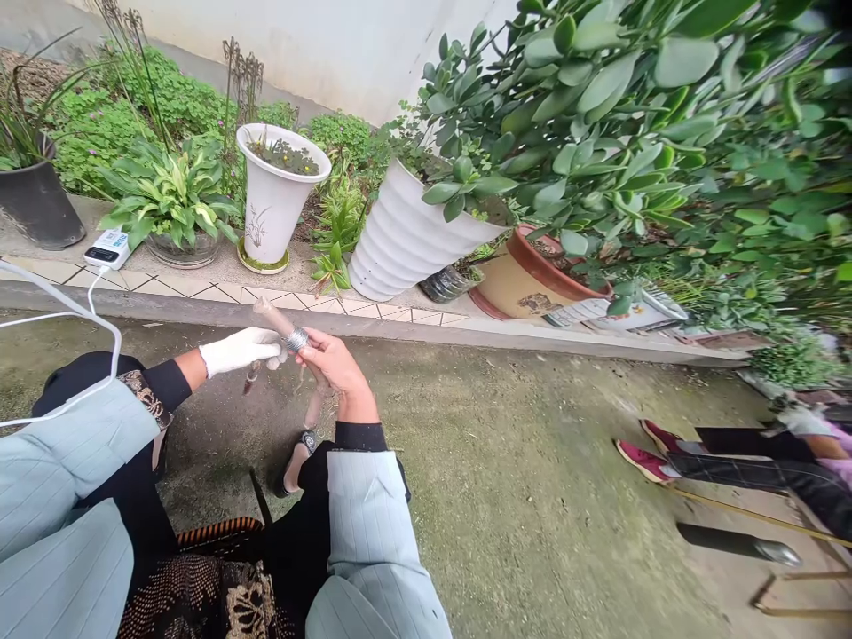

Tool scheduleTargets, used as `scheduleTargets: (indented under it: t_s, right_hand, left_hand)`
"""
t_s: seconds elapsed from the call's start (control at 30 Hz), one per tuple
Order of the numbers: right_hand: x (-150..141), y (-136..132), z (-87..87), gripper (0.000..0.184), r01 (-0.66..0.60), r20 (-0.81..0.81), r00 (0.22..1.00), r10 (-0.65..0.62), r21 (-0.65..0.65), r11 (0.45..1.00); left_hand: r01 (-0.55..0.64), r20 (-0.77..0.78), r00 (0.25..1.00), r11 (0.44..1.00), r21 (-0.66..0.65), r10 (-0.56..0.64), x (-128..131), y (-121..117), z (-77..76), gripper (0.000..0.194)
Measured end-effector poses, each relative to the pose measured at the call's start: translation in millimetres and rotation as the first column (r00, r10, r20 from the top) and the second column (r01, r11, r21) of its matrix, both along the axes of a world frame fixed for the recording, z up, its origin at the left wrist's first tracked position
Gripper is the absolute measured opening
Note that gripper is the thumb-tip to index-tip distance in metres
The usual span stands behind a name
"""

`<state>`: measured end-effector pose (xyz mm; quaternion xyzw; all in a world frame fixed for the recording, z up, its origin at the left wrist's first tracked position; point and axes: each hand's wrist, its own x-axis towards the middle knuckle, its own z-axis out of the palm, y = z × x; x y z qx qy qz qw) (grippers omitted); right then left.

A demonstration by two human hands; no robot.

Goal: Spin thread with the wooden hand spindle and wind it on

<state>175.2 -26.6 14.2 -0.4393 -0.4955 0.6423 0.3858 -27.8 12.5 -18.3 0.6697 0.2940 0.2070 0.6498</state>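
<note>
My left hand [240, 350] wears a white glove and is closed round a brownish stick-like piece [270, 313] that has a shiny metal band [297, 338] on it. My bare right hand [331, 366] grips the same piece just past the band, fingers wrapped. A thin stem or root [313, 410] hangs down below my right hand. Both hands are held over my knees, above the concrete ground [532, 497].
A tiled ledge [200, 288] ahead carries a black pot [38, 204], a white pot [274, 206], a ribbed white pot [406, 240] and a brown pot [525, 280]. A white cable [80, 311] runs to a small device [108, 248]. Another person's legs and red shoes [642, 457] are at right.
</note>
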Motion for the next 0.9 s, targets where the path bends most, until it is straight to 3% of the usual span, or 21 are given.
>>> scheduleTargets:
  t_s: [0.13,0.3,0.4,0.47,0.53,0.6,0.67,0.7,0.73,0.77,0.8,0.83,0.87,0.9]
  right_hand:
    - [-0.5,0.8,-3.0,0.050,-0.003,-0.036,0.999,0.003,-0.005,1.000]
    - [-2.7,2.7,-5.0,0.049,0.047,-0.025,0.999,-0.047,-0.003,0.999]
    - [-6.1,6.2,-9.8,0.047,0.120,0.102,0.988,-0.120,0.006,0.993]
    - [-8.3,8.5,-12.8,0.044,0.163,0.306,0.937,-0.171,0.052,0.985]
    - [-9.7,9.6,-14.2,0.039,0.138,0.608,0.769,-0.200,0.148,0.979]
    - [-9.5,9.2,-13.9,0.034,0.024,0.861,0.480,-0.170,0.181,0.983]
    - [-7.0,7.3,-13.1,0.027,-0.143,0.971,0.241,-0.001,0.036,0.989]
    - [-4.9,6.0,-12.5,0.022,-0.238,0.971,0.187,0.152,-0.105,0.966]
    - [-2.2,4.6,-11.8,0.018,-0.339,0.927,0.175,0.331,-0.259,0.905]
    - [1.0,3.0,-10.8,0.017,-0.448,0.839,0.202,0.505,-0.379,0.809]
    - [4.3,1.5,-9.5,0.018,-0.555,0.721,0.267,0.639,-0.427,0.714]
    - [7.6,0.1,-7.8,0.023,-0.640,0.595,0.369,0.714,-0.395,0.659]
    - [10.5,-1.1,-5.7,0.031,-0.679,0.471,0.501,0.726,-0.306,0.667]
    - [12.8,-2.1,-3.4,0.041,-0.658,0.354,0.646,0.676,-0.191,0.728]
  left_hand:
    - [0.023,-0.111,0.994,0.995,0.097,-0.012,-1.7,-1.7,6.0,0.036]
    - [-0.015,-0.132,0.991,0.995,0.099,0.028,-2.6,-5.3,9.2,0.035]
    - [0.057,-0.231,0.972,0.995,0.081,-0.037,-2.1,-7.8,3.7,0.032]
    - [0.151,-0.269,0.955,0.985,0.080,-0.124,-1.6,-10.1,-0.1,0.030]
    - [0.242,-0.299,0.935,0.960,0.144,-0.190,-1.1,-12.0,-2.3,0.027]
    - [0.315,-0.337,0.917,0.908,0.276,-0.215,-1.3,-12.2,-3.1,0.026]
    - [0.354,-0.373,0.905,0.846,0.398,-0.203,-2.5,-10.6,-3.2,0.026]
    - [0.368,-0.388,0.900,0.820,0.439,-0.196,-3.6,-9.3,-3.2,0.025]
    - [0.367,-0.398,0.899,0.808,0.460,-0.182,-4.7,-7.8,-3.1,0.024]
    - [0.355,-0.400,0.901,0.814,0.459,-0.167,-6.0,-6.4,-2.9,0.023]
    - [0.330,-0.392,0.908,0.833,0.444,-0.150,-7.3,-5.0,-2.6,0.022]
    - [0.299,-0.374,0.917,0.857,0.419,-0.138,-8.4,-3.8,-2.1,0.022]
    - [0.263,-0.342,0.931,0.885,0.385,-0.128,-9.2,-3.0,-1.6,0.022]
    - [0.220,-0.298,0.948,0.912,0.346,-0.116,-9.7,-2.5,-1.0,0.024]
